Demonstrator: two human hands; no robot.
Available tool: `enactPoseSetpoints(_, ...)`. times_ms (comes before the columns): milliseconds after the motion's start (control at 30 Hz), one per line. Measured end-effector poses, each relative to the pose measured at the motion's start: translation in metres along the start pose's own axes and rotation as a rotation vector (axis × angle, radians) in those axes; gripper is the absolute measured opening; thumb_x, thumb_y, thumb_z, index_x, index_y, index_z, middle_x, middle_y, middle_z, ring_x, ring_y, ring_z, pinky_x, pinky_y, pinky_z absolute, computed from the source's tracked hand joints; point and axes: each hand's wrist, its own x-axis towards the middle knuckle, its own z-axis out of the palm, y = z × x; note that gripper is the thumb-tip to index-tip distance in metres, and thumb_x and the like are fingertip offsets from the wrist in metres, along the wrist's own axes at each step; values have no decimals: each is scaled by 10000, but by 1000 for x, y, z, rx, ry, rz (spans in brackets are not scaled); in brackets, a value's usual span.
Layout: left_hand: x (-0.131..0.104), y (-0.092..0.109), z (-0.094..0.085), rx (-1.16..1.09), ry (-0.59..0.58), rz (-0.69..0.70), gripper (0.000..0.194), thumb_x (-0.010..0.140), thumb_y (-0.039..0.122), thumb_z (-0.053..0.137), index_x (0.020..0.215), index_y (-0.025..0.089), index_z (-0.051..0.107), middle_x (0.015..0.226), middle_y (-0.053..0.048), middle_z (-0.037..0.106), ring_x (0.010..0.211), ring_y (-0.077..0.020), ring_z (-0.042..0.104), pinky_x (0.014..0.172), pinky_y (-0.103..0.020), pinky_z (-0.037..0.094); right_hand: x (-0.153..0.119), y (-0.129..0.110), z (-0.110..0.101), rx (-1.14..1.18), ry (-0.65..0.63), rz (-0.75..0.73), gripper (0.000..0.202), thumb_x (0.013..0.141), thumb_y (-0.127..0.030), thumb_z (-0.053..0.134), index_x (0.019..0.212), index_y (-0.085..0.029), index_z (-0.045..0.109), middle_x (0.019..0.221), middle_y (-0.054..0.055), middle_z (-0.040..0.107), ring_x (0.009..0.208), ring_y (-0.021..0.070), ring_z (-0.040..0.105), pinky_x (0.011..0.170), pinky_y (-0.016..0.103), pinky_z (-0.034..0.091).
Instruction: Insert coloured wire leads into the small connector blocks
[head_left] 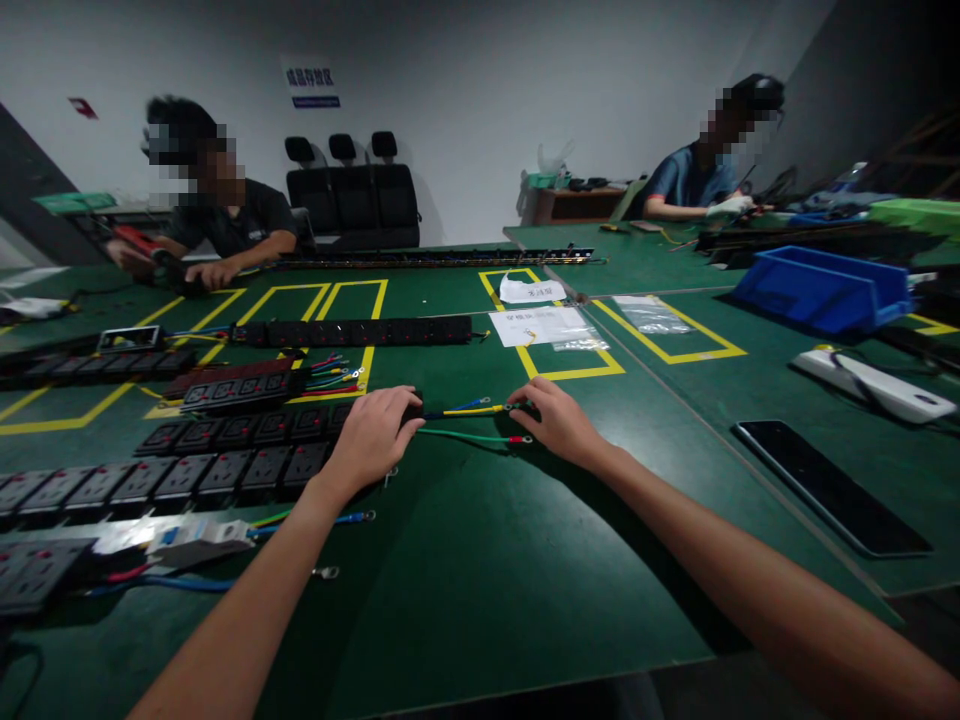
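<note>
Over the right end of a black socket strip (232,433), my left hand (379,430) is closed, its fingers wrapped round that end where several wires come out. A yellow wire (472,411) runs right from there, and its ring terminal lies at the fingertips of my right hand (551,418), which is pinched on it. Behind the yellow wire is a blue wire (469,404) with a ring end. In front, a green wire (465,435) ends in a red-sleeved ring terminal (519,440), just below my right fingers and touched by neither hand.
More socket strips (165,483) lie at the left, with a white breaker (199,540) and loose wires. A phone (829,485), a white device (874,385) and a blue bin (825,285) are at the right. Papers (525,326) lie ahead. Two people work across the table (465,560).
</note>
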Motion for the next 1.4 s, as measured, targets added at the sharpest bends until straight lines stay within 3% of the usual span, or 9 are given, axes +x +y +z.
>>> enactPoseSetpoints(233,0,2,-1,-2,-9,-10,188,995,305,562,1140,192,602,1290,-122,670,1227,-294,606,1050,-499,443,1,0,-1,-27,-22,-53,48,955,-226,618,985,-227,656,990,69,630,951,230,603,815,354,485)
enactPoseSetpoints(600,0,3,-2,-6,6,0,183,997,306,551,1139,199,594,1282,-127,671,1212,-291,612,1031,-497,454,0,-12,-5,-81,-25,-19,199,1026,-293,494,987,-228,678,969,80,625,914,228,592,797,359,474)
enactPoseSetpoints(1067,0,2,-1,2,-2,3,179,1002,300,569,1140,189,589,1282,-123,670,1220,-285,604,1039,-481,442,3,-7,2,72,-122,83,258,1031,-330,453,849,-210,590,858,42,605,795,184,573,710,303,425)
enactPoseSetpoints(1400,0,3,-1,-17,-9,-16,190,995,322,554,1136,203,600,1292,-125,668,1226,-301,605,1055,-505,441,5,-6,1,224,-66,142,252,979,-396,508,875,-200,628,840,47,665,721,174,581,655,300,438)
